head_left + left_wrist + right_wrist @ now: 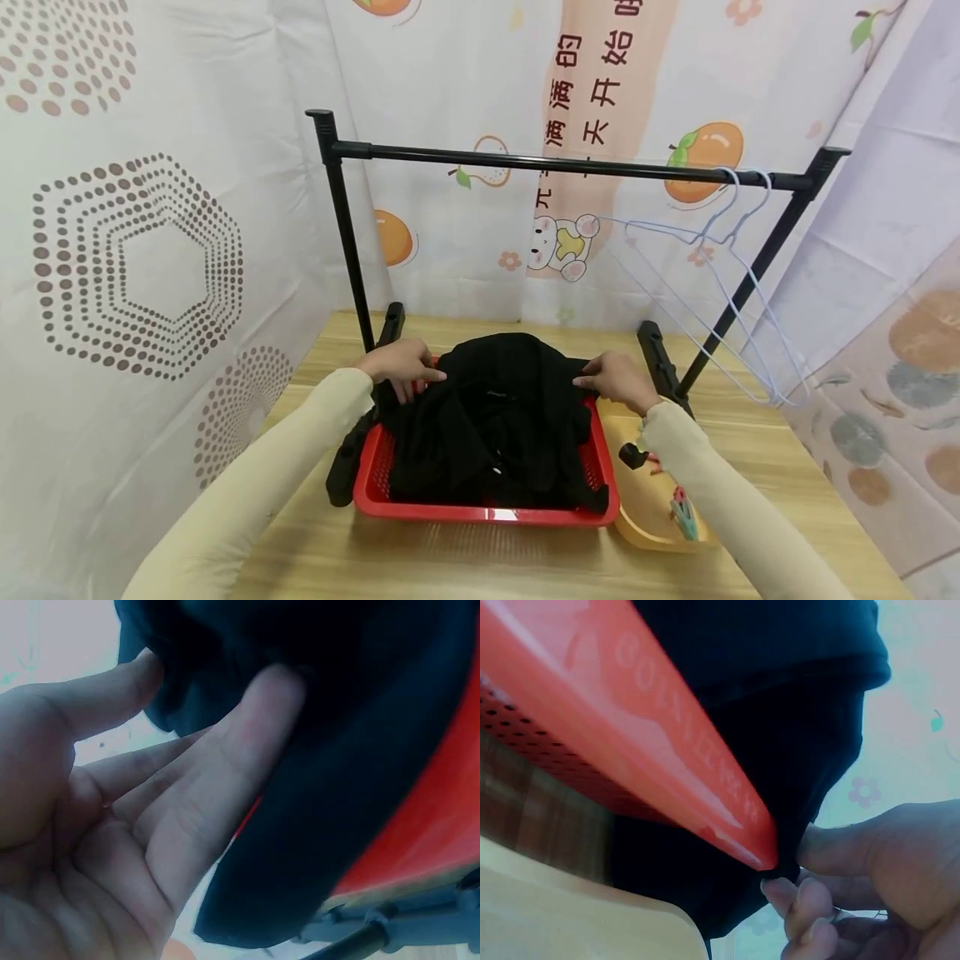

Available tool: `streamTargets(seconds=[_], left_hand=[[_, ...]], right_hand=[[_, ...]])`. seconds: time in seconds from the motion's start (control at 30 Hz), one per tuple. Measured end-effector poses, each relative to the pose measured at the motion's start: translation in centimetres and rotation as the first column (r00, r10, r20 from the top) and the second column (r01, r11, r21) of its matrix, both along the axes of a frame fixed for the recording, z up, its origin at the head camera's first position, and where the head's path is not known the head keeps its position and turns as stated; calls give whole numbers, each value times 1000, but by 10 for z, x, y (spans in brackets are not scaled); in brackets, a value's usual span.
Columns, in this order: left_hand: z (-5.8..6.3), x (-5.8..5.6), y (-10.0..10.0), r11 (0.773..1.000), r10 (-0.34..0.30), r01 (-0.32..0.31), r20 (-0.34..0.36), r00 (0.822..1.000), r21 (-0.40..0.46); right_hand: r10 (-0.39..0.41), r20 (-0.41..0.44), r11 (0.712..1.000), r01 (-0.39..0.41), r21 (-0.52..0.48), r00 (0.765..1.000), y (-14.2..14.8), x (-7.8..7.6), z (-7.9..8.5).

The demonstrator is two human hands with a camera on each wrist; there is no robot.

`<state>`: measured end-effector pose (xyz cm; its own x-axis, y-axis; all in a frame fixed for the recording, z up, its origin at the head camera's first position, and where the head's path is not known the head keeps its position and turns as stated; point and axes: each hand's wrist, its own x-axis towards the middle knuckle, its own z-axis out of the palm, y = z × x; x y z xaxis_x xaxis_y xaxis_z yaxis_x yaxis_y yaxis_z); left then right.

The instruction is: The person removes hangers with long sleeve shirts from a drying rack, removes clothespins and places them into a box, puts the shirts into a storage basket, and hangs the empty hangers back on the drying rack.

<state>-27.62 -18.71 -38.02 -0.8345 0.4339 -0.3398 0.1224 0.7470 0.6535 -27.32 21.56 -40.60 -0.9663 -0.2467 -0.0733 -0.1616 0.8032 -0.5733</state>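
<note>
A black garment lies bunched in a red basket, with part of it draped over the far rim. At its upper left my left hand holds the cloth; in the left wrist view, the thumb and one finger press into dark folds. On the opposite side my right hand pinches the garment's edge. The right wrist view shows that thumb and the fingertips meeting at the cloth, right beside the basket's corner. The garment's lower layers are hidden in its folds.
A black clothes rack stands behind and around the basket. Pale blue wire hangers hang at its right end. To the basket's right, a yellow basin holds clothespins. Printed curtains enclose the wooden table.
</note>
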Motion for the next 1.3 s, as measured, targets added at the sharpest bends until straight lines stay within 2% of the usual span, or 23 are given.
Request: streamTargets(seconds=[0.17, 0.27, 0.4, 0.53, 0.63, 0.8, 0.93, 1.0, 1.07, 1.13, 1.2, 1.27, 1.3], left_hand=[[-8, -1, 7, 999, -26, 25, -19, 999, -38], [-11, -2, 9, 998, -46, 43, -54, 997, -52], [-11, -3, 9, 999, -41, 41, -108, 993, -5], [-5, -1, 4, 998, -19, 28, -140, 990, 60], [2, 2, -3, 995, -19, 38, -199, 980, 92], [23, 16, -16, 982, 17, 34, -266, 964, 186], [36, 39, -28, 970, 27, 49, -307, 951, 237], [37, 54, -35, 967, 8, 82, -353, 935, 240], [34, 69, -41, 967, -35, 136, -419, 907, 215], [29, 83, -46, 963, -101, 210, -496, 862, 169], [20, 94, -49, 958, -177, 271, -558, 811, 91], [11, 103, -49, 946, -259, 325, -590, 764, 5], [6, 107, -49, 938, -299, 344, -589, 751, -38]], right_hand=[[-17, -67, 1000, 18, 19, 998, -1, -1, -1], [-14, -109, 999, 17, 31, 994, -1, -3, -3], [4, -172, 999, 2, 32, 985, -1, -6, -6], [-9, -192, 999, -1, -49, 981, -1, -6, -6], [-39, -186, 984, 6, -175, 982, -1, -1, 0], [-62, -164, 940, 3, -341, 985, -7, 15, 26], [-9, -183, 908, -69, -413, 983, -13, 37, 44], [50, -217, 893, -141, -427, 975, -15, 51, 50], [122, -280, 881, -234, -412, 952, -18, 65, 51], [202, -361, 873, -335, -355, 910, -20, 78, 49], [308, -446, 857, -448, -253, 840, -23, 89, 43], [428, -509, 823, -555, -120, 746, -26, 99, 35], [489, -520, 802, -595, -48, 700, -28, 104, 31]])
